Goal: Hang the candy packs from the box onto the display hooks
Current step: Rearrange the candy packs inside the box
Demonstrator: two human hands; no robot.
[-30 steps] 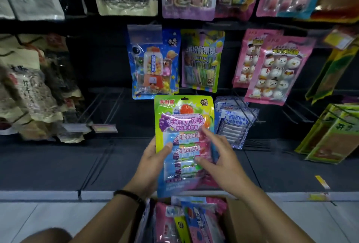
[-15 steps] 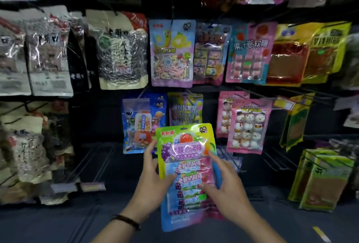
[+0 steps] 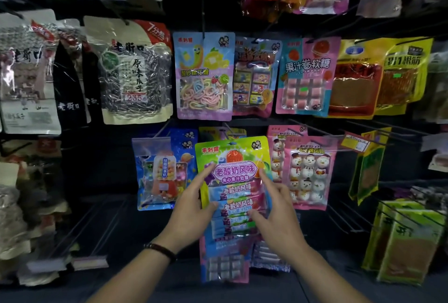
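Note:
I hold a green-topped candy pack (image 3: 234,157) with purple lettering upright between both hands, in front of the lower row of the display. My left hand (image 3: 194,208) grips its left edge, thumb across the front. My right hand (image 3: 276,213) holds the right edge, index finger raised along the side. The pack's top edge sits just under a display hook (image 3: 226,130) that carries a yellow pack (image 3: 218,133) behind. More packs of the same stack show below my hands. The box is out of view.
A blue gumball-machine pack (image 3: 161,171) hangs to the left and pink snowman packs (image 3: 308,174) to the right. Bare wire hooks (image 3: 97,227) stick out at lower left. Upper rows hold a seed bag (image 3: 135,72) and candy packs (image 3: 204,77).
My view has tilted up from the box and floor to the display. Both hands have lifted the pack higher, from the bottom row up toward the hook in the row above.

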